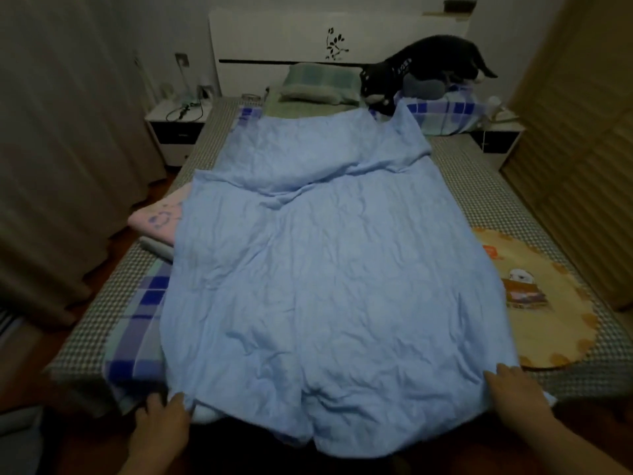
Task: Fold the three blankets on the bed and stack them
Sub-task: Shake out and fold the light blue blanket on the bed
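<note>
A light blue blanket (329,286) lies spread lengthwise down the middle of the bed, wrinkled, with its near edge hanging over the foot. My left hand (164,419) grips its near left corner. My right hand (513,392) grips its near right corner. A pink blanket (159,216) lies folded at the bed's left edge, partly under the blue one. A round yellow blanket with a cartoon print (537,303) lies flat on the right side, its left part covered by the blue blanket.
A blue plaid sheet (137,323) covers the checked mattress (479,186). A black cat (421,68) stands on the pillows by the white headboard (281,36). Nightstands flank the bed's head, curtains hang left and a wardrobe stands right.
</note>
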`<action>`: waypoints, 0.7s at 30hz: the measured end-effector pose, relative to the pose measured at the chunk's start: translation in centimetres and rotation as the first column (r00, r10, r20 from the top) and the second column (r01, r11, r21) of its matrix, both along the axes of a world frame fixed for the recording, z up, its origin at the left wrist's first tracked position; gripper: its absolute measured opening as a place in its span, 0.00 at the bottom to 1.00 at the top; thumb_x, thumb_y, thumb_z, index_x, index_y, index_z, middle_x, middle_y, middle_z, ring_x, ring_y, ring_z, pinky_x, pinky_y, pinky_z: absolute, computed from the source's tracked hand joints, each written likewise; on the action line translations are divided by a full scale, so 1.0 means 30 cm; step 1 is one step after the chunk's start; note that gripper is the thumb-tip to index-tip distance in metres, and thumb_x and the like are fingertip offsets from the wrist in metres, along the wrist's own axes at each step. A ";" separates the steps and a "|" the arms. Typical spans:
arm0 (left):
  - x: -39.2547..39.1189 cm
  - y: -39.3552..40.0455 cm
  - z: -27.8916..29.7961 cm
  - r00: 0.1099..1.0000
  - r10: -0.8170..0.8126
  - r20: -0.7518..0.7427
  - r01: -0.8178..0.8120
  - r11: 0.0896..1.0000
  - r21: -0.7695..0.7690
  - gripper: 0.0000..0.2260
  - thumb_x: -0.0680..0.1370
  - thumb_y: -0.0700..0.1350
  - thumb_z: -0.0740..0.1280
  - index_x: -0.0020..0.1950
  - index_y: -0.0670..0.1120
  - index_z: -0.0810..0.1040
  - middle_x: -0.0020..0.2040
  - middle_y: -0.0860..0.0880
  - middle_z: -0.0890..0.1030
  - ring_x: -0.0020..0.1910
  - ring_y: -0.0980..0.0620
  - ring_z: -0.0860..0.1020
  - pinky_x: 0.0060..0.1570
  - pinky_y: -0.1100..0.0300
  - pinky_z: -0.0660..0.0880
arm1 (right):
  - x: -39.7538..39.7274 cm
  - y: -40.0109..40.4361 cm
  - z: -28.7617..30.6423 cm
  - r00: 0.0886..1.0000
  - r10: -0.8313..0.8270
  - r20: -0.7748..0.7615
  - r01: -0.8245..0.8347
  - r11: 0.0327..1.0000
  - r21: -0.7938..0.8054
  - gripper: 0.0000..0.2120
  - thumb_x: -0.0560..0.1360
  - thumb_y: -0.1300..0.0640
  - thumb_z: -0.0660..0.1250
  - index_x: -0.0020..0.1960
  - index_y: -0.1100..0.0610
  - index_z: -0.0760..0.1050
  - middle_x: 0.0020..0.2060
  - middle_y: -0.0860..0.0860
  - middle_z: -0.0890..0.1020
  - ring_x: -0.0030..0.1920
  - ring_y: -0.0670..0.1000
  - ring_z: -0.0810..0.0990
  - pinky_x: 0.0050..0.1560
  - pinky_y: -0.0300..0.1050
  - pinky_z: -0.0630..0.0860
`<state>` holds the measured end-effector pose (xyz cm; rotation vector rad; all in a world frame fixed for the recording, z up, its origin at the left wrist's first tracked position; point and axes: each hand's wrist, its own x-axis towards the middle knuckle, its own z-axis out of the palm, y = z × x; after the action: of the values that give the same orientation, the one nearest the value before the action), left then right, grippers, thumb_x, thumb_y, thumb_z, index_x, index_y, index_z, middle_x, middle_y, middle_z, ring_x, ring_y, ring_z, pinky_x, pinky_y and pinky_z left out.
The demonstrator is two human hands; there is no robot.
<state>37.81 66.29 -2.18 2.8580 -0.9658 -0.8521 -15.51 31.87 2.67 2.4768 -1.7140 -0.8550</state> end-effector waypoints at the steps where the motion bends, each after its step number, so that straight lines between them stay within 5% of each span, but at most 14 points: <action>1: -0.038 0.025 0.019 1.000 0.011 -0.020 -0.012 0.999 -0.032 0.13 0.81 0.63 0.52 0.64 0.68 0.63 0.73 0.38 0.66 0.68 0.37 0.69 0.67 0.49 0.67 | 0.007 0.063 0.010 1.000 0.005 -0.015 -0.005 1.000 0.005 0.21 0.48 0.63 0.84 0.39 0.61 0.80 0.35 0.58 0.77 0.33 0.61 0.79 0.27 0.56 0.78; 3: -0.097 0.056 0.007 1.000 0.028 0.002 -0.028 0.998 -0.051 0.18 0.82 0.62 0.52 0.68 0.60 0.69 0.70 0.37 0.73 0.65 0.38 0.74 0.64 0.51 0.70 | 0.023 0.164 0.031 0.993 0.105 -0.054 -0.105 0.994 -0.004 0.15 0.69 0.59 0.74 0.55 0.56 0.77 0.50 0.55 0.77 0.50 0.58 0.79 0.46 0.52 0.79; 5: -0.143 0.069 0.000 0.989 0.147 -0.022 -0.149 0.980 -0.135 0.17 0.84 0.58 0.53 0.60 0.51 0.75 0.61 0.38 0.80 0.58 0.38 0.78 0.55 0.51 0.74 | 0.013 0.219 -0.006 0.990 0.138 0.022 -0.138 0.990 0.014 0.14 0.79 0.58 0.61 0.63 0.50 0.70 0.59 0.52 0.73 0.60 0.54 0.75 0.56 0.47 0.74; 8: -0.189 0.063 0.033 0.976 0.214 0.040 -0.199 0.953 -0.228 0.18 0.83 0.55 0.57 0.44 0.45 0.79 0.45 0.40 0.83 0.48 0.38 0.81 0.46 0.51 0.75 | -0.001 0.285 -0.080 0.978 0.195 0.071 -0.203 0.970 0.135 0.21 0.58 0.58 0.81 0.47 0.51 0.77 0.43 0.52 0.76 0.36 0.54 0.81 0.33 0.53 0.78; 10: -0.177 0.050 0.068 0.963 0.264 0.051 -0.237 0.922 -0.305 0.20 0.83 0.55 0.60 0.38 0.44 0.78 0.39 0.40 0.80 0.42 0.38 0.80 0.42 0.50 0.75 | -0.032 0.297 -0.125 0.975 0.191 0.112 -0.202 0.975 0.095 0.22 0.49 0.61 0.81 0.39 0.53 0.77 0.36 0.53 0.74 0.26 0.55 0.75 0.24 0.53 0.72; 13: -0.165 0.024 0.126 0.961 0.275 0.038 -0.222 0.844 -0.489 0.10 0.80 0.46 0.65 0.52 0.40 0.82 0.47 0.37 0.81 0.47 0.34 0.80 0.46 0.45 0.76 | 0.000 0.321 -0.051 0.986 0.108 0.130 -0.112 0.994 0.020 0.14 0.55 0.68 0.73 0.37 0.57 0.76 0.35 0.57 0.74 0.30 0.61 0.75 0.32 0.56 0.70; 15: -0.194 -0.010 0.176 0.955 0.295 -0.037 -0.261 0.771 -0.581 0.15 0.78 0.38 0.67 0.66 0.42 0.77 0.59 0.39 0.79 0.56 0.37 0.78 0.55 0.43 0.74 | 0.039 0.313 -0.038 0.976 0.080 0.202 -0.061 0.993 -0.100 0.17 0.52 0.71 0.76 0.35 0.59 0.74 0.32 0.58 0.74 0.28 0.61 0.75 0.32 0.56 0.71; 17: -0.217 -0.035 0.217 0.950 0.311 -0.039 -0.251 0.683 -0.686 0.17 0.77 0.33 0.67 0.65 0.42 0.76 0.59 0.43 0.78 0.57 0.41 0.77 0.56 0.46 0.73 | 0.121 0.321 -0.015 0.957 0.102 0.273 -0.084 0.994 -0.075 0.18 0.50 0.71 0.79 0.34 0.61 0.75 0.31 0.59 0.74 0.26 0.61 0.75 0.28 0.55 0.74; 21: -0.235 -0.054 0.262 0.870 0.414 -0.270 -0.452 0.449 -0.771 0.11 0.76 0.27 0.65 0.53 0.39 0.78 0.50 0.40 0.80 0.49 0.41 0.78 0.49 0.51 0.73 | 0.205 0.415 -0.072 0.928 0.304 0.216 -0.330 0.938 0.101 0.22 0.57 0.36 0.74 0.36 0.54 0.76 0.28 0.52 0.74 0.22 0.52 0.74 0.23 0.48 0.70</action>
<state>30.77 64.66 5.68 2.0505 -0.3750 -0.2620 -9.36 44.32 0.53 2.9077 -1.2735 -0.7367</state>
